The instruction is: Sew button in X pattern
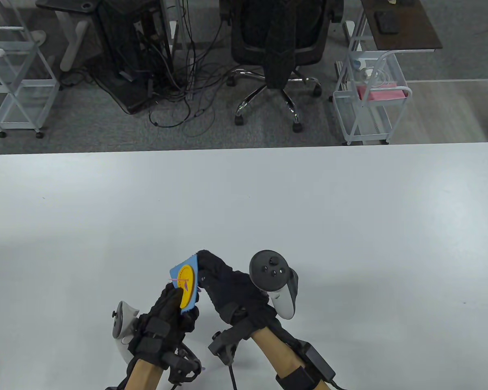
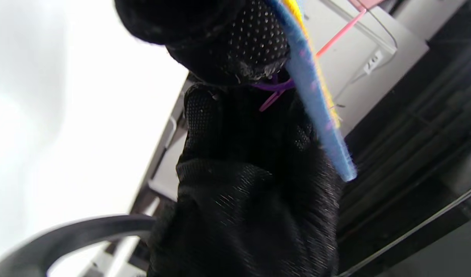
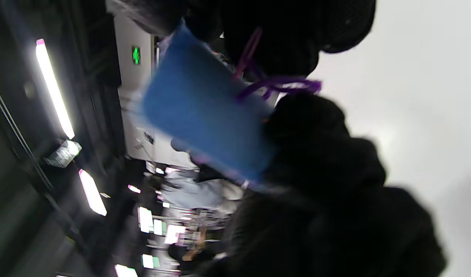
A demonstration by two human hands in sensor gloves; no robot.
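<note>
A blue felt square [image 1: 192,302] with a yellow button [image 1: 186,284] on it is held upright above the table. My left hand [image 1: 168,310] grips its lower edge. A pink needle [image 1: 174,280] passes through the button; its tip sticks out on the front. My right hand [image 1: 217,280] reaches behind the felt's far edge. In the left wrist view the felt [image 2: 316,111] is edge-on, with the needle [image 2: 339,34] and purple thread [image 2: 275,86]. In the right wrist view my fingers [image 3: 281,42] pinch the needle [image 3: 248,52] behind the felt [image 3: 204,111], beside the thread [image 3: 285,85].
The white table [image 1: 309,223] stretches all around the hands. Beyond its far edge stand an office chair [image 1: 276,44], wire carts [image 1: 370,101] and a tangle of cables on the floor.
</note>
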